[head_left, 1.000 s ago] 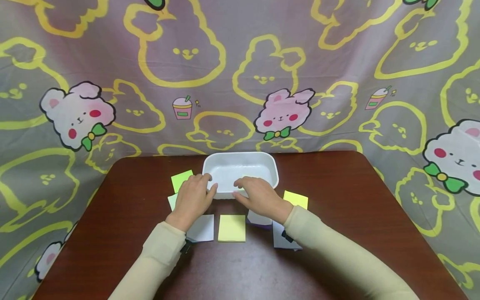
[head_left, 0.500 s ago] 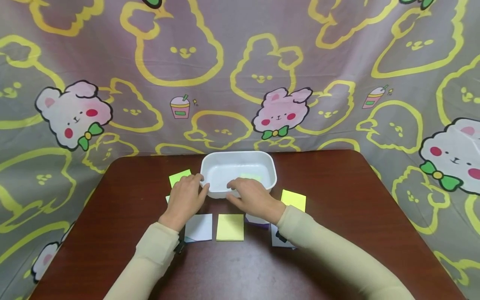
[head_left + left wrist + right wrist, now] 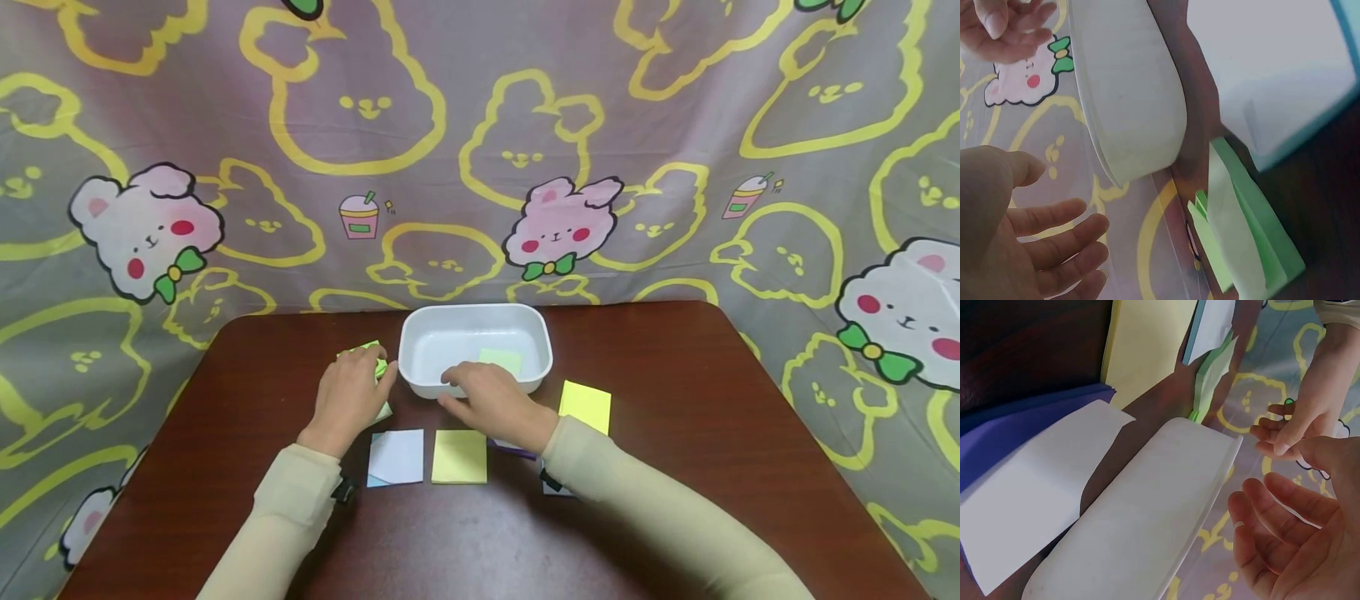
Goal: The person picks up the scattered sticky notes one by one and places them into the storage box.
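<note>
My left hand (image 3: 345, 400) hovers over the green sticky-note pads to the left of a white plastic tray (image 3: 412, 379). In the left wrist view, its fingers are loosely spread and hold nothing; a light green pad (image 3: 1272, 231) with lifted sheets lies below it. A bright green pad (image 3: 369, 347) is mostly covered by that hand in the head view. My right hand (image 3: 495, 404) is held above the tray's front rim, its relaxed fingers (image 3: 1279, 512) slightly bent and empty. Inside the tray, toward the right, lies a light green note (image 3: 501, 360).
Along the front lie a white-topped pad with blue beneath (image 3: 396, 457) and a pale yellow pad (image 3: 460, 457). A purple pad with a white sheet (image 3: 1041, 475) and a grey-blue pad (image 3: 557, 483) are partly hidden by my right arm. A bright yellow pad (image 3: 587, 406) lies right of the tray.
My left hand has moved left, from the tray's left rim to the green pads. The right hand has shifted a little left, uncovering the light green note in the tray.
</note>
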Demonstrator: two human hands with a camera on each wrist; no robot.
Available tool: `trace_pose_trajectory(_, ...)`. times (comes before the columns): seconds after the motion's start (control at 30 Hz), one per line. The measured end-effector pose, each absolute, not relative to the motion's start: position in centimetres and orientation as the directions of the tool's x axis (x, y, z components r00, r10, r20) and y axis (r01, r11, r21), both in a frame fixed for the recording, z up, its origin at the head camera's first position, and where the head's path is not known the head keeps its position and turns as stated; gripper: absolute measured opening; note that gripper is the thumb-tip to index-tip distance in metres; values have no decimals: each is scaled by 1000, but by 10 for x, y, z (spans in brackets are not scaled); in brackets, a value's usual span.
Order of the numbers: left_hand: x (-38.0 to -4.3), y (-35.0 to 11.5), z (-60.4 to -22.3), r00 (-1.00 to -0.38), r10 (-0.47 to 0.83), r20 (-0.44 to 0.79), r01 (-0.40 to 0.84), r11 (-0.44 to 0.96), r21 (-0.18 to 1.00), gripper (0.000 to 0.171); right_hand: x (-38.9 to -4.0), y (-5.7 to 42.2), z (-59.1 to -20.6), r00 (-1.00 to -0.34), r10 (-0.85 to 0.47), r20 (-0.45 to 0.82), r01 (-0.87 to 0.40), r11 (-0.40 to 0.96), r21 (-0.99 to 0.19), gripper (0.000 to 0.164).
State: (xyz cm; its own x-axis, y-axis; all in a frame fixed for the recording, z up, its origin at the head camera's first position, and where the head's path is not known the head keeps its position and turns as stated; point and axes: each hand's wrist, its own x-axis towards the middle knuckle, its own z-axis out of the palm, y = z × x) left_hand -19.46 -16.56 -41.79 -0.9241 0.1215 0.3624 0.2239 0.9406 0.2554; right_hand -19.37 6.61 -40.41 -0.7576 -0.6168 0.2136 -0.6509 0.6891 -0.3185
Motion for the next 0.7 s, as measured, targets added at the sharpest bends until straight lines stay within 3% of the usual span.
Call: trace_pose_trajectory(0.7,-203,-194,-420,-956,66,286,145,954,263,37,-190,56,-405,-726,-645,239,-686,651,-324,31)
